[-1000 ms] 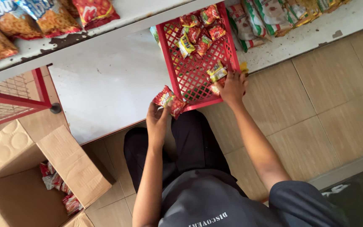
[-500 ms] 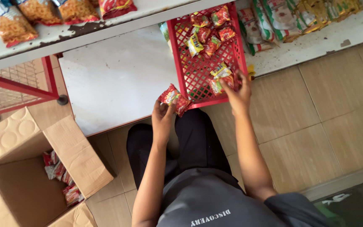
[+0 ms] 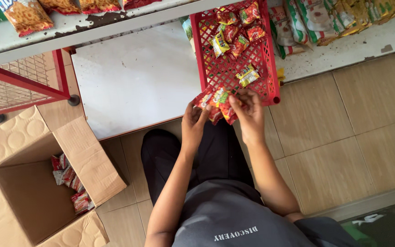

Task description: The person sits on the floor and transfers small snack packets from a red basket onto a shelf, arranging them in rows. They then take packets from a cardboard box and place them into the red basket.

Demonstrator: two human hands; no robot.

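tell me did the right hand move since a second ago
Yes. The right hand has come off the red basket floor, back past its near rim, to meet the left hand on the snack packets.

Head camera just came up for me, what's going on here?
A person crouches on a tiled floor and holds a bunch of small red snack packets with both hands, left hand and right hand, at the near edge of a red plastic basket on a low white shelf. A few packets lie in the basket. An open cardboard box at their left holds more packets.
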